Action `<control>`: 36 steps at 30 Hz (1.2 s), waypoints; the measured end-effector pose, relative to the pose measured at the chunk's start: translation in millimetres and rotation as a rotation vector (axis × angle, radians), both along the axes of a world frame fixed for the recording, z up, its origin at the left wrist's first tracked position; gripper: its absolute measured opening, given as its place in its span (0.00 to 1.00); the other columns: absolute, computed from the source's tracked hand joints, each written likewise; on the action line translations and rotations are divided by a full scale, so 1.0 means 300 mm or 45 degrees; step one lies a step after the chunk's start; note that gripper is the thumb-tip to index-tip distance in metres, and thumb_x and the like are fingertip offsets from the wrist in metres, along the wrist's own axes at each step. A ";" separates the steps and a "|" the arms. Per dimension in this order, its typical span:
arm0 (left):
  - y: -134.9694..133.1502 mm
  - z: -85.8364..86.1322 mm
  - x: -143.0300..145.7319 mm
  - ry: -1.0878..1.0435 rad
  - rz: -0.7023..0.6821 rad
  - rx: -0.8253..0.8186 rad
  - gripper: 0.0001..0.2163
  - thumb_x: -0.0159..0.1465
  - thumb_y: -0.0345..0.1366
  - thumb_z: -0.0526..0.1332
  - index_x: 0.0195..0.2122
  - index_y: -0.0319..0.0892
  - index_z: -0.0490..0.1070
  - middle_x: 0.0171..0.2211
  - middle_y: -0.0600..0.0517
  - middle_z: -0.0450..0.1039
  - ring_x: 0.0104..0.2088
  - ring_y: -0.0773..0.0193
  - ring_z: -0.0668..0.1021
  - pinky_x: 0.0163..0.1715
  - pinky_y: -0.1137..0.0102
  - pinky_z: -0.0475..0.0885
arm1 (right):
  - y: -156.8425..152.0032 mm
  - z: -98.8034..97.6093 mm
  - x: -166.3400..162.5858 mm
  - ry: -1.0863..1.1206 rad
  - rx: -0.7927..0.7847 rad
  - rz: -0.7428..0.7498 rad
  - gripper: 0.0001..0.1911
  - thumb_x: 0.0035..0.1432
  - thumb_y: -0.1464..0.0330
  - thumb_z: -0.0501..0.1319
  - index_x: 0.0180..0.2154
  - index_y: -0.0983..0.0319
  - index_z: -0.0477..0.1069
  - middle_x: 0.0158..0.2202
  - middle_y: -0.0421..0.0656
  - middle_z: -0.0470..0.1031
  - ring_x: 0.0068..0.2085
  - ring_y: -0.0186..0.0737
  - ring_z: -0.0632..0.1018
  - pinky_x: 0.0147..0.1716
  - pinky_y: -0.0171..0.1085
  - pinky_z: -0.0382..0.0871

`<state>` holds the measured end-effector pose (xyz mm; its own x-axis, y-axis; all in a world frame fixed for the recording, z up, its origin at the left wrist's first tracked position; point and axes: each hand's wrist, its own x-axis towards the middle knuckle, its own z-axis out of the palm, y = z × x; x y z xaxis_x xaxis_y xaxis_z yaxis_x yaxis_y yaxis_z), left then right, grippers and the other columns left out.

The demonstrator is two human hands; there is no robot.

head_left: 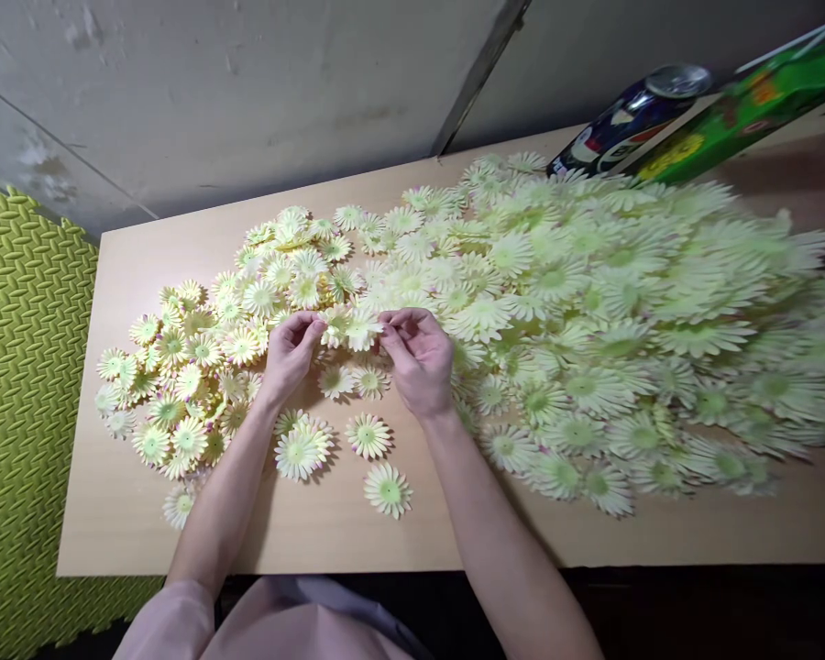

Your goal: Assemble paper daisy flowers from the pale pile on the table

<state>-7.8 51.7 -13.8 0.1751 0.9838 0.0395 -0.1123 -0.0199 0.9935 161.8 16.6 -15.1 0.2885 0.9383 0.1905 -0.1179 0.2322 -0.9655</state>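
My left hand [290,350] and my right hand [418,353] meet over the middle of a low wooden table [130,513]. Both pinch pale yellow fabric daisy flowers [349,327] held between them, fingers curled. A smaller pile of daisies with green centres [206,357] lies to the left of my hands. A much larger heap of daisies [625,312] spreads across the right half of the table. A few single flowers [388,489] lie near the front edge between my forearms.
A dark blue drink can [625,119] lies on its side at the table's back right, beside a green package [749,110]. A green foam mat [20,367] covers the floor at left. A grey wall [247,92] rises behind the table.
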 end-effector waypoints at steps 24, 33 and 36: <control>-0.002 0.011 0.012 0.041 0.036 0.062 0.12 0.62 0.46 0.65 0.35 0.42 0.74 0.29 0.54 0.70 0.26 0.73 0.67 0.25 0.75 0.62 | -0.019 0.018 -0.016 0.036 -0.062 0.137 0.12 0.54 0.63 0.70 0.40 0.58 0.74 0.39 0.42 0.79 0.40 0.38 0.81 0.42 0.39 0.80; -0.014 0.033 0.016 0.107 -0.074 0.115 0.12 0.61 0.45 0.66 0.36 0.41 0.77 0.30 0.52 0.74 0.26 0.71 0.71 0.26 0.74 0.65 | -0.019 0.025 -0.020 0.015 -0.073 0.096 0.12 0.51 0.64 0.72 0.37 0.58 0.75 0.34 0.40 0.80 0.36 0.36 0.81 0.37 0.37 0.81; -0.012 0.027 0.010 0.104 -0.073 0.117 0.15 0.62 0.49 0.63 0.35 0.41 0.79 0.28 0.52 0.75 0.27 0.70 0.71 0.26 0.73 0.65 | -0.018 0.022 -0.020 0.010 -0.066 0.085 0.12 0.51 0.64 0.72 0.37 0.58 0.75 0.35 0.40 0.80 0.36 0.36 0.82 0.37 0.37 0.81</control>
